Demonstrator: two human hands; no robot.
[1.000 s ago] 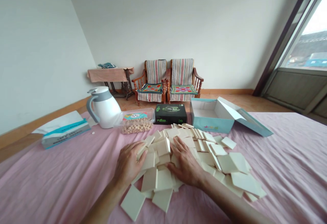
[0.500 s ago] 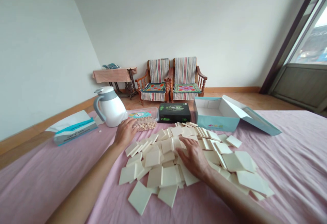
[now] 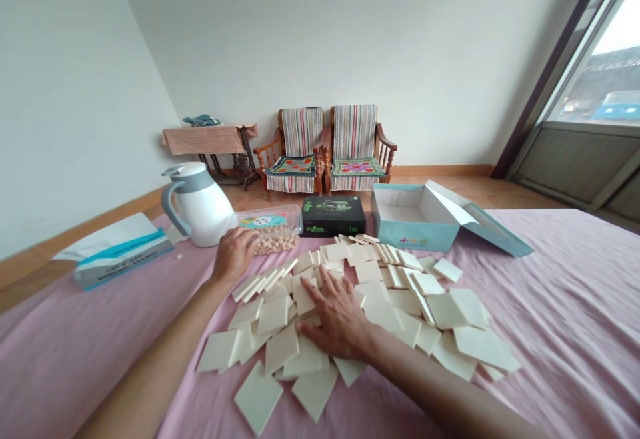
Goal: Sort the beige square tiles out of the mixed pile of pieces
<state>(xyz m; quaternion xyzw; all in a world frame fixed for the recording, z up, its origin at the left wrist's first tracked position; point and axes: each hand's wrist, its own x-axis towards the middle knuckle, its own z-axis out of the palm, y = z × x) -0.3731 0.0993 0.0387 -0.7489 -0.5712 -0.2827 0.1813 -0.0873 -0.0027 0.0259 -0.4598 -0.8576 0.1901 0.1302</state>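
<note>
My right hand (image 3: 337,312) lies palm down on a loose pile of thin, pale square tiles (image 3: 381,307), its fingers spread and touching several of them. The pile covers the pink cloth in front of me, some tiles flat, others leaning in rows. At the pile's far left, my left hand (image 3: 234,252) rests by the near left corner of a clear plastic box (image 3: 296,217). Its fingers are loosely bent and a little apart, and its thumb is hidden. Inside that box are small tan pieces (image 3: 275,240) and a colourful card or label.
A white and grey jug (image 3: 203,209) and a tissue pack (image 3: 123,259) stand to the left. Behind the pile are a black box (image 3: 334,217) and an open light-blue box (image 3: 417,235) with its lid (image 3: 500,229) leaning against it. Two wooden chairs (image 3: 354,135) stand by the wall.
My right hand has slid left and nearer across the pile, shifting tiles with it. My left hand stays beside the clear box. The view has turned slightly right.
</note>
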